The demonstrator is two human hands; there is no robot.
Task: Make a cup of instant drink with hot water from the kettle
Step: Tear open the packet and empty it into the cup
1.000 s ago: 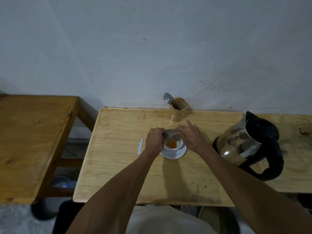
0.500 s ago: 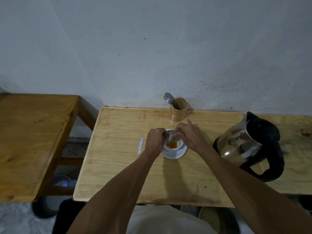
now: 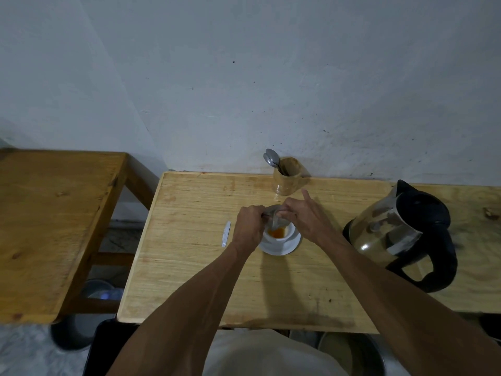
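A white cup [image 3: 282,234] stands on a white saucer [image 3: 287,246] mid-table, with orange-brown powder or liquid at its bottom. Above the cup both hands hold a small sachet [image 3: 276,219] that hangs tilted down into it. My left hand [image 3: 248,226] grips the sachet's left end with curled fingers. From the right, my right hand [image 3: 301,215] pinches it, one finger sticking out toward the wall. The steel and black kettle [image 3: 401,237] sits to the right of the cup, its handle toward me.
A torn-off strip [image 3: 226,234] lies left of the cup on the light wooden table [image 3: 189,267]. A wooden holder [image 3: 287,177] with a spoon [image 3: 272,158] stands at the wall. A darker table [image 3: 48,213] is at left, with buckets below.
The sachet has tipped further down into the cup, and the hands have shifted slightly above it. The kettle, the strip and the holder have not moved.
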